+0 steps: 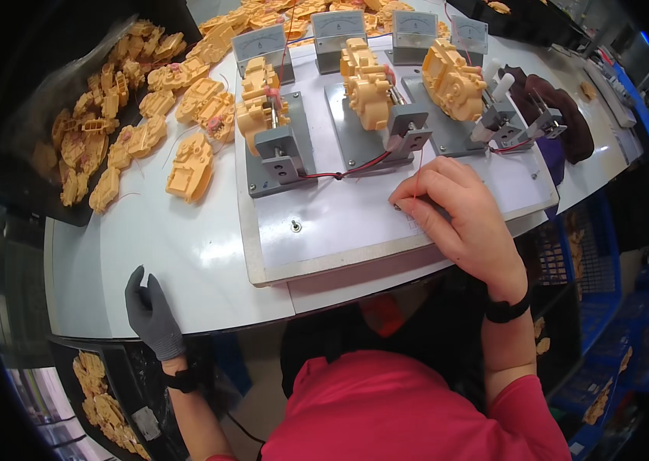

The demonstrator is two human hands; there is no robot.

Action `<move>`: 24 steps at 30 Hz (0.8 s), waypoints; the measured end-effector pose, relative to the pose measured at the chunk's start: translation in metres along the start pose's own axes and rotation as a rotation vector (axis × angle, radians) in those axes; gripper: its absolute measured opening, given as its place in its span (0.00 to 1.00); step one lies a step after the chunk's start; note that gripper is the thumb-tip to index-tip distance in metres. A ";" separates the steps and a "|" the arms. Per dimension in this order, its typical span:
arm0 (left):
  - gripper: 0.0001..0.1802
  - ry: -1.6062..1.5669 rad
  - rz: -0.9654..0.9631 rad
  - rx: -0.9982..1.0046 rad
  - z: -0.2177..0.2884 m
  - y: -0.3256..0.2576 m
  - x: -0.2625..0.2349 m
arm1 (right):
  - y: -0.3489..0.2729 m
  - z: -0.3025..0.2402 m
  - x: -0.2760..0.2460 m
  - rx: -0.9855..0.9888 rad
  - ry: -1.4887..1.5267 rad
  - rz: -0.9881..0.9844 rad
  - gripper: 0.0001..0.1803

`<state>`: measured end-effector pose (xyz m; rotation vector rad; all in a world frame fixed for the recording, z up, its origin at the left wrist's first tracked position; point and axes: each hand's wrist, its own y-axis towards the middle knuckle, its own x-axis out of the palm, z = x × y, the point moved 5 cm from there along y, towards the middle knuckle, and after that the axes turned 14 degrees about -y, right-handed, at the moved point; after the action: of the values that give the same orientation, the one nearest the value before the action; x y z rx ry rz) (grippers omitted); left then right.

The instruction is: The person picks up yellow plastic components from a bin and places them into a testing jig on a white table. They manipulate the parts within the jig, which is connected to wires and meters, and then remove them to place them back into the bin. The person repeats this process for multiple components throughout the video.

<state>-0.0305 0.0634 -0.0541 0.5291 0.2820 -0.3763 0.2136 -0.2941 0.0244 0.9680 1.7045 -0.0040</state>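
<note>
My bare right hand (463,219) is closed in a pinch at a small toggle switch on the white test board (355,230), its fingertips covering most of the switch. A thin red wire (419,173) hangs in front of those fingers. A second toggle switch (296,226) stands uncovered to the left. Behind the hand, three grey fixtures carry yellow plastic gear housings: one at left (258,104), one in the middle (368,84) and one at right (453,81). My left hand (152,309), in a grey glove, rests at the table's front edge, fingers extended and holding nothing.
Analog meters (340,31) line the back of the board. Many loose yellow housings (190,165) lie to the left, beside a dark bin (82,146) full of them. Brown and purple cloth (570,123) lies right of the board. Blue crates (593,261) stand below at right.
</note>
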 end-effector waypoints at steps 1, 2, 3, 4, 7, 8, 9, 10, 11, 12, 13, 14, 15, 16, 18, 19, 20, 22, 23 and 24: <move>0.14 -0.007 -0.008 0.009 0.000 -0.001 -0.001 | -0.001 0.000 0.000 -0.013 0.003 -0.001 0.03; 0.14 -0.014 -0.016 0.017 -0.001 -0.002 -0.001 | -0.001 0.000 -0.001 -0.026 0.005 -0.003 0.04; 0.14 -0.023 -0.019 0.017 -0.002 -0.002 -0.001 | -0.002 0.000 -0.001 -0.039 0.008 -0.004 0.04; 0.14 -0.032 -0.017 0.017 -0.004 -0.001 -0.002 | -0.001 0.000 -0.001 -0.039 0.000 -0.009 0.04; 0.14 -0.044 -0.012 0.031 -0.004 0.000 -0.001 | -0.001 0.000 -0.002 -0.040 -0.027 -0.018 0.04; 0.14 -0.045 -0.009 0.037 -0.003 -0.001 0.000 | -0.001 -0.001 -0.002 -0.040 -0.038 -0.016 0.04; 0.14 -0.030 -0.005 0.021 -0.002 -0.002 0.000 | -0.001 -0.001 -0.002 -0.040 -0.048 -0.014 0.03; 0.14 -0.015 0.001 0.007 0.000 -0.002 -0.001 | -0.001 -0.002 -0.002 -0.052 -0.059 -0.008 0.03; 0.14 -0.001 0.007 -0.007 0.001 -0.002 -0.001 | -0.001 -0.003 -0.002 -0.064 -0.069 -0.001 0.03; 0.14 -0.008 0.007 -0.005 0.001 -0.001 0.000 | -0.001 -0.004 -0.002 -0.077 -0.079 0.005 0.03; 0.14 -0.008 0.002 -0.007 0.001 -0.002 -0.001 | -0.002 -0.004 -0.002 -0.074 -0.090 0.022 0.04; 0.14 -0.008 -0.004 -0.009 0.000 -0.002 -0.001 | -0.002 -0.004 -0.001 -0.071 -0.096 0.022 0.04; 0.14 -0.005 -0.004 -0.002 0.000 -0.003 -0.001 | -0.002 -0.003 0.000 -0.067 -0.102 0.022 0.04; 0.14 -0.004 -0.002 0.008 0.002 -0.003 0.000 | -0.002 -0.003 -0.001 -0.064 -0.109 0.024 0.04; 0.14 -0.001 -0.001 0.012 0.003 -0.002 0.000 | -0.003 -0.005 0.000 -0.075 -0.119 0.057 0.05; 0.14 0.004 -0.004 0.008 0.001 -0.003 -0.001 | -0.004 -0.006 0.001 -0.077 -0.122 0.074 0.05; 0.14 0.009 -0.006 0.003 0.000 -0.003 -0.002 | -0.004 -0.005 0.001 -0.062 -0.123 0.075 0.06; 0.14 0.018 -0.006 0.014 -0.001 -0.002 0.000 | -0.003 -0.006 -0.001 -0.034 -0.126 0.080 0.06; 0.14 0.022 -0.005 0.021 -0.001 -0.001 0.001 | -0.003 -0.006 -0.001 -0.039 -0.125 0.086 0.07; 0.14 0.018 -0.007 0.005 -0.001 -0.001 -0.001 | -0.004 -0.006 0.000 -0.044 -0.124 0.091 0.07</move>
<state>-0.0317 0.0631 -0.0552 0.5370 0.3002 -0.3798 0.2060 -0.2939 0.0251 0.9916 1.5404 0.0327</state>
